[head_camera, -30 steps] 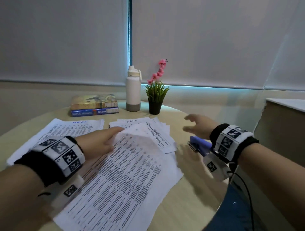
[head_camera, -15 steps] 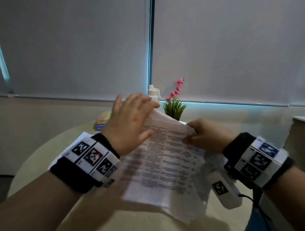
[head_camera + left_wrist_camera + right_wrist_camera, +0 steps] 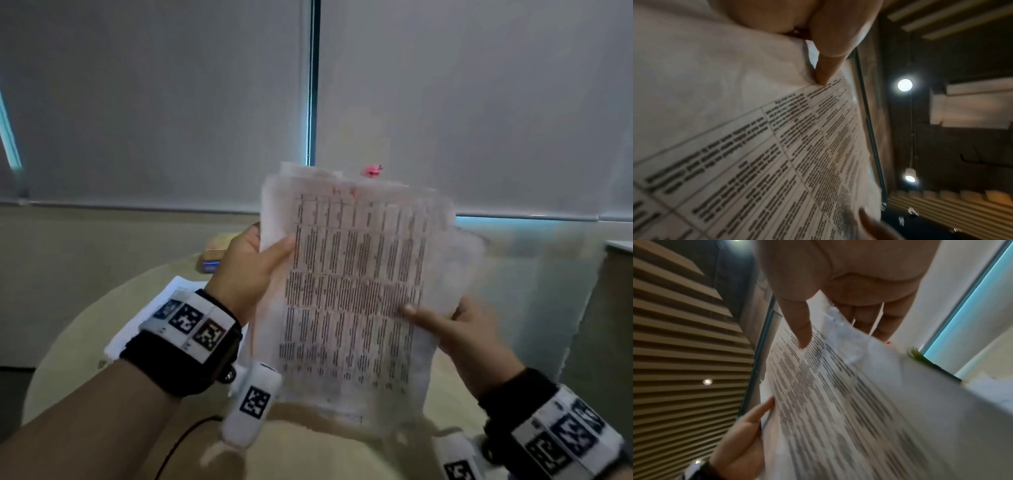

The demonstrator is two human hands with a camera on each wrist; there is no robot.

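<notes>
Paper stack [image 3: 356,291] upright between my hands, long axis vertical, above the desk [image 3: 61,370]. Left hand [image 3: 243,270] pinches the left edge high, right hand [image 3: 469,339] the right edge low; thumbs in front, fingers behind. Edges uneven, so probably tap the bottom edge straight down.

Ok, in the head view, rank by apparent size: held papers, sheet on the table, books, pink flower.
1. held papers, nearest the camera
2. sheet on the table, partly covered by the wrist
3. books, mostly hidden
4. pink flower, only its tip shows
</notes>
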